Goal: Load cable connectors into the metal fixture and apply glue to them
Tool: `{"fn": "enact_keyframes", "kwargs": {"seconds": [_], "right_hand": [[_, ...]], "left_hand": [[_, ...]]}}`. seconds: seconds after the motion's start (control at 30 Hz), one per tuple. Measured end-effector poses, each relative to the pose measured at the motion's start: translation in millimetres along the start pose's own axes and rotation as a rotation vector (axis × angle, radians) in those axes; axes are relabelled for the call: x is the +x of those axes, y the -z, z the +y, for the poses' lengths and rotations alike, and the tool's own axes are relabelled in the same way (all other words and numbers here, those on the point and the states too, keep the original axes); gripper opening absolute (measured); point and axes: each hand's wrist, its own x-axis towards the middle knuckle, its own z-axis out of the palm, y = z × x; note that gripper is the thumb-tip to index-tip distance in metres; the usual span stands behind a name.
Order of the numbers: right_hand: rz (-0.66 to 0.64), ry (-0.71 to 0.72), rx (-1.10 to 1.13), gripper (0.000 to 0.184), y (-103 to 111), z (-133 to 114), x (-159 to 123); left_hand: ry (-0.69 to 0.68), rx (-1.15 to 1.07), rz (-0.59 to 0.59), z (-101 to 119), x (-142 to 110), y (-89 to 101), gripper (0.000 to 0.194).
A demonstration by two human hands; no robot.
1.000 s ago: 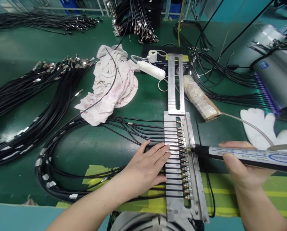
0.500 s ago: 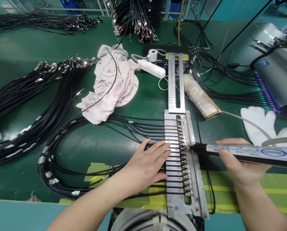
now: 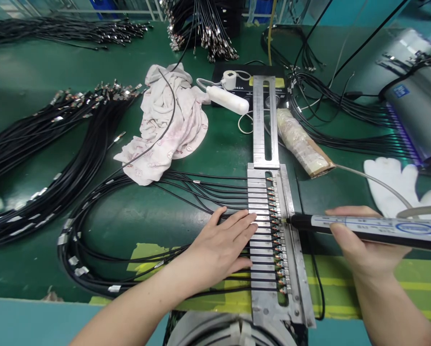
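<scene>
Fingers spread, my left hand (image 3: 221, 245) lies flat over several thin black cables (image 3: 215, 178), its fingertips on the edge of a slotted metal jig (image 3: 260, 300). The cables lie side by side across the jig, and their metal connectors (image 3: 282, 269) line up along its slot. My right hand (image 3: 367, 250) grips a thick black-and-white pen-shaped tool (image 3: 374, 226) with a printed label. Its narrow tip points left at the connectors around the middle of the row; I cannot tell whether it touches them.
A crumpled cloth (image 3: 172, 120) lies beyond the cables. Behind the jig are a black control box (image 3: 244, 72), a white cylinder (image 3: 230, 100) and a wrapped block (image 3: 302, 144). Cable bundles (image 3: 57, 125) cover the left. White gloves (image 3: 390, 182) and a grey machine with purple light (image 3: 421, 110) stand right.
The whole view has shifted very slightly. The tool's tip stays at about the same place by the connectors, and my left hand rests where it was.
</scene>
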Motion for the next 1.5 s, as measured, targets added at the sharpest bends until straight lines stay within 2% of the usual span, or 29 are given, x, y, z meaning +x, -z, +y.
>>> {"fn": "enact_keyframes", "kwargs": {"seconds": [0.4,1.5], "right_hand": [[-0.001,0.048,-0.008,0.020,0.9,0.3,-0.7],[-0.017,0.026,0.020,0.019,0.7,-1.6,1.9]], "left_hand": [[0.003,-0.013,-0.014,0.2,0.8,1.0,0.051],[0.013,-0.017,-0.032,0.4,1.9,2.1,0.049]]}}
